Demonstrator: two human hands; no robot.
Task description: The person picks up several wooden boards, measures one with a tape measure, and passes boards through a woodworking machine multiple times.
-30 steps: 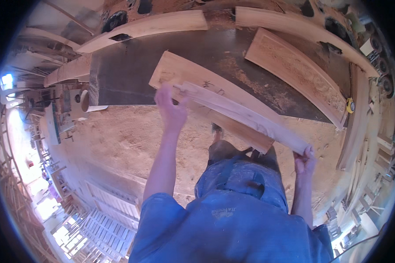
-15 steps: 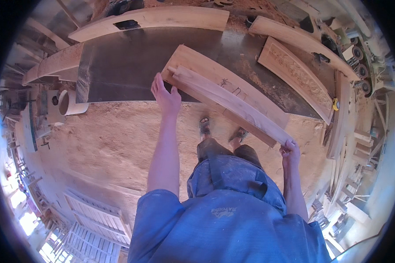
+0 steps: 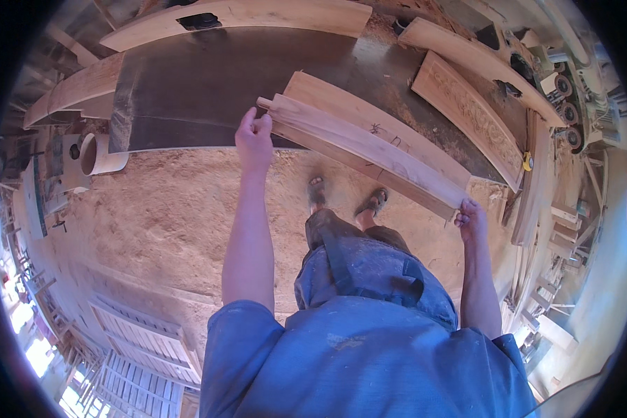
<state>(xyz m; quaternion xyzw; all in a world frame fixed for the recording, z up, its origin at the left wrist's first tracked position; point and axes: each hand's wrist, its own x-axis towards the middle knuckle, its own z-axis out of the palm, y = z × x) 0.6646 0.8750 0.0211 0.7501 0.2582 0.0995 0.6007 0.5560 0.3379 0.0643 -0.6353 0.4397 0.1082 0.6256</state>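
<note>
The left hand pinches one end of the plank, the right hand grips the other, above the dark table. Best keep both ends level.

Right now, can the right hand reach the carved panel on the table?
Probably not: the right hand grips one end of the long board, and the carved panel lies beyond it, across the dark table.

Looks like a woodworking shop: sawdust floor, planks stacked around the dark tabletop.
</note>
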